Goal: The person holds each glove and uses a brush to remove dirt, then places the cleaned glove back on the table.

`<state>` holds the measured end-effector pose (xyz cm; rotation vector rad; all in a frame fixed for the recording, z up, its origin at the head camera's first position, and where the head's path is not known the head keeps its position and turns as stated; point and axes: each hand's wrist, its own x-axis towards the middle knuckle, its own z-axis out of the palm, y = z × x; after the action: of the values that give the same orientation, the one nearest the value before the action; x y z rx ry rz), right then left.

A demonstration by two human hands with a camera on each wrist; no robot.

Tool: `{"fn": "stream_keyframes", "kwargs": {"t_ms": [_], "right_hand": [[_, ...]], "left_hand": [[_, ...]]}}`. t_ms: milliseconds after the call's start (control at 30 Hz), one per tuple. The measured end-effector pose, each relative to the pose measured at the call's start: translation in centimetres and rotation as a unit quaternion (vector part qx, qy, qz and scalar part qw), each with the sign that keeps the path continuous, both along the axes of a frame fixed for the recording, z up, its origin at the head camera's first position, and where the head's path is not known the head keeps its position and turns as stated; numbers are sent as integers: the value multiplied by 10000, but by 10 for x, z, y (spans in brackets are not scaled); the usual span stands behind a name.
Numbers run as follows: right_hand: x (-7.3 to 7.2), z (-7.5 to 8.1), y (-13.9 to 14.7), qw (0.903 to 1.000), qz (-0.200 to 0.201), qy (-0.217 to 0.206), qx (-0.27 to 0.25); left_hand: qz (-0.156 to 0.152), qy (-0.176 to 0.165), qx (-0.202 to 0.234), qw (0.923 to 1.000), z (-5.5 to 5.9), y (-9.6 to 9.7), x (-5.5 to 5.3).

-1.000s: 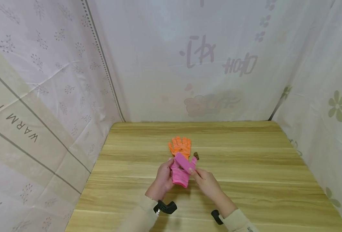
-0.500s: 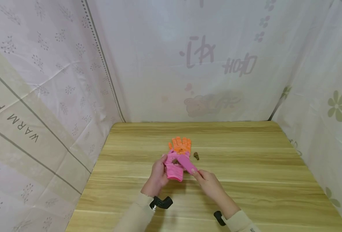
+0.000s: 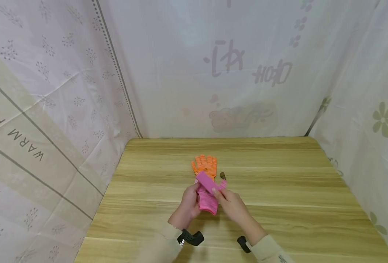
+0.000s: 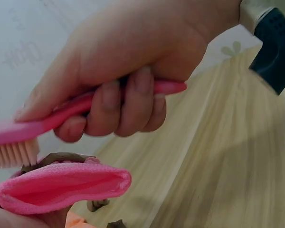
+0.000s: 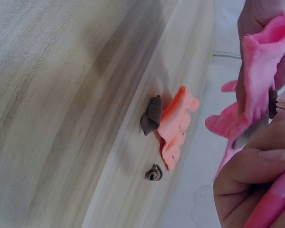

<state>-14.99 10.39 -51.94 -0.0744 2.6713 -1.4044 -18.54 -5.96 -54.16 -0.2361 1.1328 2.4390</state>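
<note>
My left hand (image 3: pixel 189 202) holds a small pink knitted glove (image 3: pixel 208 202) above the table, its cuff toward me. A soft brown clay-like smear (image 4: pixel 61 157) lies on the glove. In my right hand (image 3: pixel 232 206) is a pink brush (image 3: pixel 207 181); the left wrist view shows the fingers curled round its handle and the pale bristles (image 4: pixel 14 153) against the brown smear. From the head, the brush's back hides that contact. Beyond the pink glove, an orange knitted glove (image 3: pixel 205 163) lies flat, fingers pointing away, partly covered.
A brown lump (image 3: pixel 222 175) sits on the wooden table (image 3: pixel 279 204) right of the orange glove. In the right wrist view, a rolled brown piece (image 5: pixel 152 115) and a smaller curled one (image 5: pixel 154 173) appear by it. Patterned curtains (image 3: pixel 180 73) enclose the table's far side and flanks.
The pink glove shifted left with my left hand, then came back right and nearer. The brush now lies across it, covering the brown smear that showed half a second ago.
</note>
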Motion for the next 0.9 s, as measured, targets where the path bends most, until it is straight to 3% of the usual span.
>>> {"fn": "stream_keyframes", "kwargs": {"t_ms": [233,467,900], "right_hand": [[0,-4,1,9997,88,-112,214],[-1,-8,3,9991,204,-185,331],[1,-8,5,9993,196,-212,237]], "left_hand": [[92,-120,-110,9998,-4,-2,0],[270,-300,82,9992,-2,-11,-3],[412,-218,294,9985,4,-23,-9]]}}
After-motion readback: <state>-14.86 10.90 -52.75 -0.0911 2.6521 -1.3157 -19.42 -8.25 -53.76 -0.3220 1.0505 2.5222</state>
